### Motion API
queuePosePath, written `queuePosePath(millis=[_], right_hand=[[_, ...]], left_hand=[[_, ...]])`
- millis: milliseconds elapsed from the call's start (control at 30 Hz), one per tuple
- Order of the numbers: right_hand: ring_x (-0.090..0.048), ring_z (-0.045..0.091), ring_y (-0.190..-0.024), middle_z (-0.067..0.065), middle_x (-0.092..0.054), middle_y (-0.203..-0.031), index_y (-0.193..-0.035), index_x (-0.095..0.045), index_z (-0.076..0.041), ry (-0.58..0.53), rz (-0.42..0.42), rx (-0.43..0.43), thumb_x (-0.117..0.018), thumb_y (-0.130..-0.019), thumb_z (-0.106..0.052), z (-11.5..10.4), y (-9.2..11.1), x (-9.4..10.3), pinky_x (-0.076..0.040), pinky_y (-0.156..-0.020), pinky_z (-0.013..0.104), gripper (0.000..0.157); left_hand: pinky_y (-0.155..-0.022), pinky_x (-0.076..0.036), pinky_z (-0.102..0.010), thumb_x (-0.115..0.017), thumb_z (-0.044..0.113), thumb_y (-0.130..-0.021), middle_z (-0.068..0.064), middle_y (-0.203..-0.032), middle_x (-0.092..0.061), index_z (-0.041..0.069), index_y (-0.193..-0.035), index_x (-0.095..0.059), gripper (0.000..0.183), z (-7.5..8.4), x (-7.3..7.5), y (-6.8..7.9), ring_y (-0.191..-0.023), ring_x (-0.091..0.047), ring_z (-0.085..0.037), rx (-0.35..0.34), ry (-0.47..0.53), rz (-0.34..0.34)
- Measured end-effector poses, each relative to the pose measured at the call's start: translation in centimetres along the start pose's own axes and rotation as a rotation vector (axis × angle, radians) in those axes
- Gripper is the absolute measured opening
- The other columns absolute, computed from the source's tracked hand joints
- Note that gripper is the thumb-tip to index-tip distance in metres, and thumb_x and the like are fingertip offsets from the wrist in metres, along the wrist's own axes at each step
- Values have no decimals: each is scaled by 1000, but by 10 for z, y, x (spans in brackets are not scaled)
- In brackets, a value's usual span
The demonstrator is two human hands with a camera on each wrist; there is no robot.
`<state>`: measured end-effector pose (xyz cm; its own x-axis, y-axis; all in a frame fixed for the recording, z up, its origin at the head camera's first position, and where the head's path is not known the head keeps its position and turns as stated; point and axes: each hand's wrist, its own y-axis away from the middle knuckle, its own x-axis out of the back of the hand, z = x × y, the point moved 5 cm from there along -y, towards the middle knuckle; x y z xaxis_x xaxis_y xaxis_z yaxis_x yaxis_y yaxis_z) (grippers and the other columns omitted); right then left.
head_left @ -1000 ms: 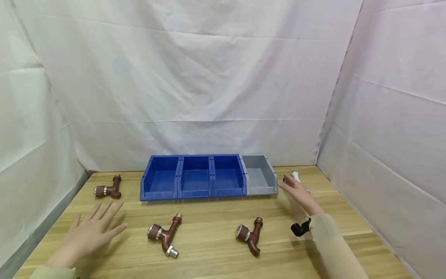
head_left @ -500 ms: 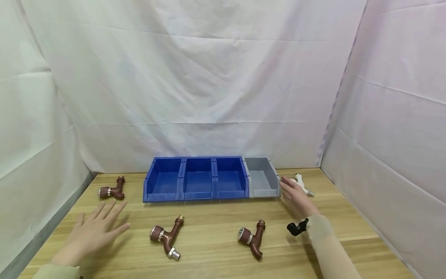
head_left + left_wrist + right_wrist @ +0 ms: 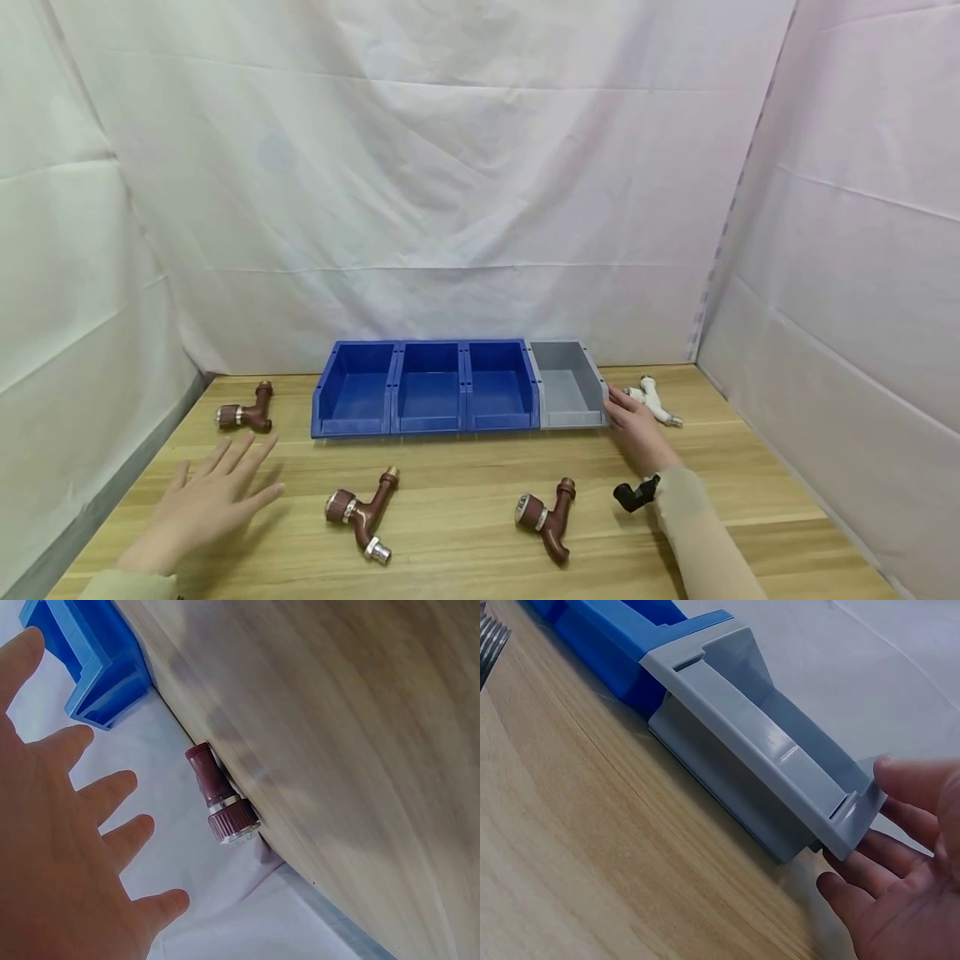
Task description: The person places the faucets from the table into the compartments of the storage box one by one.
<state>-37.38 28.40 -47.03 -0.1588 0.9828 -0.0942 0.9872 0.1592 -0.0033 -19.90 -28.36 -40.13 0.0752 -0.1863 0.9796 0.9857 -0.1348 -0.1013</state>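
My right hand (image 3: 641,433) is at the right side of the grey storage bin (image 3: 742,742). In the right wrist view the thumb lies at the rim of its side wall and the fingers bend under the outer lip, gripping that edge. Three blue bins (image 3: 427,387) stand in a row against the grey one. My left hand (image 3: 206,500) is spread out over the left of the table, palm down and holding nothing. Just beyond its fingertips lies a brown tap (image 3: 247,410), seen also in the left wrist view as a brown tap (image 3: 221,799) with a ribbed knob.
Two more brown taps, one with a metal nozzle (image 3: 363,515) and one plain-spouted tap (image 3: 547,518), lie on the front of the wooden table (image 3: 450,575). A white tap (image 3: 654,402) lies behind my right hand. White cloth (image 3: 450,167) hangs at the back and sides.
My right hand has moved from beside the white tap to the grey bin's right side and taken hold of its edge. The view has shifted slightly; the left hand stays spread.
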Motion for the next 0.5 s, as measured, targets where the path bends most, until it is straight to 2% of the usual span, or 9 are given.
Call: queuePosePath(millis=[33,100,233,400,500], right_hand=[[-23,21,-127,12,-18,-143,-140,-19,-4,10,5,-2,-45,-93,-16,0,0,1,-27,-98,28,55],[-23,22,-128,12,-19,-143,-140,-20,-4,30,16,-8,-45,-93,-15,1,0,3,-28,-97,26,55],[-22,23,-128,12,-17,-144,-140,-19,-3,-21,16,-25,-45,-93,-13,5,1,4,-31,-94,22,55],[-19,23,-129,14,-13,-144,-140,-16,-1,-139,-10,-21,-44,-93,-11,7,3,0,-28,-98,26,56],[-23,21,-127,14,-15,-144,-140,-17,0,-166,7,-18,-45,-92,-10,5,4,1,-28,-98,27,56]], left_hand=[[-84,3,-70,-39,60,-84,-27,-138,-20,30,-142,-7,73,-16,-13,-6,-122,-13,-51,-4,-3,-6],[-83,4,-70,-40,61,-82,-25,-139,-20,33,-142,-7,73,-29,-26,-12,-123,-12,-50,-19,-1,7],[-85,5,-69,-41,61,-82,-24,-139,-22,33,-142,-8,73,-21,-22,-12,-123,-14,-49,-12,-25,43],[-87,5,-68,-40,61,-82,-24,-139,-22,31,-142,-8,74,-13,-14,-11,-123,-15,-48,-2,-30,30],[-87,6,-68,-40,62,-82,-23,-139,-22,32,-142,-8,74,-12,-14,-13,-124,-13,-47,-5,-26,31]])
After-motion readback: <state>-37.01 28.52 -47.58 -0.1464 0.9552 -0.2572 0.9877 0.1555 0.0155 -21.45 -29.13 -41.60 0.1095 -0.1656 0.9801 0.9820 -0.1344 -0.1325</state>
